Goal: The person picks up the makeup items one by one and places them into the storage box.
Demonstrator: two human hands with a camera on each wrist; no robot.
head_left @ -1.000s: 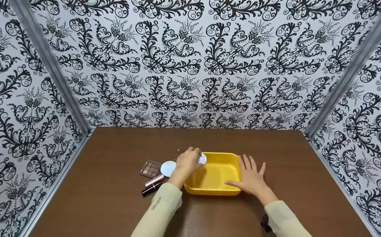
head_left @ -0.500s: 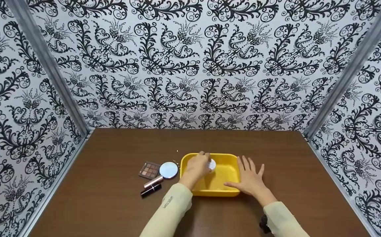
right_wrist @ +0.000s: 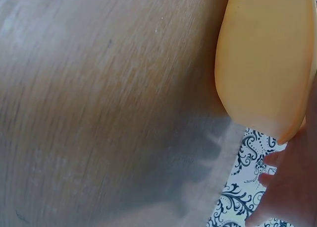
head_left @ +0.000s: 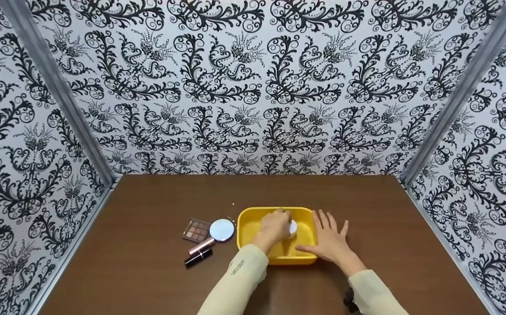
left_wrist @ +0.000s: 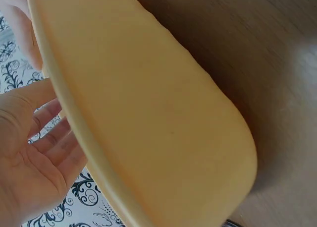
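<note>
left hand (head_left: 274,229), fingers curled, grips disc (head_left: 293,227) over tub (head_left: 294,261), best lowered gently; right hand (head_left: 332,241), fingers spread, best steadies its side.

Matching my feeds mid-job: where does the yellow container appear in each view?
Head: yellow container, below and slightly right of centre.
Left wrist: yellow container across the middle, cut off at top and bottom.
Right wrist: yellow container, upper right corner.
Shared landmark: black-and-white patterned wall.
</note>
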